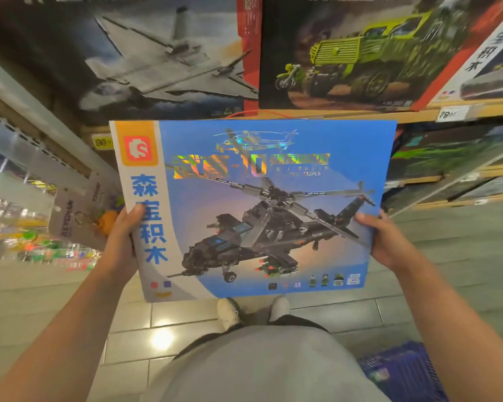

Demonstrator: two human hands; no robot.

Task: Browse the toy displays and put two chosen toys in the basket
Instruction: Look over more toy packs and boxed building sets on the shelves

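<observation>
Grips: my left hand [122,236] and right hand [389,242] pinch the helicopter box [253,210] by its side edges.
Basket [401,372]: below the box, nearer my right hand.

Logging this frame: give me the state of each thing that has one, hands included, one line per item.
helicopter box: held up facing the camera, off the shelf, closed.
left hand: grips the box's left edge, thumb on the front.
right hand: grips the box's right edge, thumb on the front.
blue basket: on the floor at lower right, contents hard to tell.
jet box: on the shelf.
green truck box: on the shelf.
</observation>
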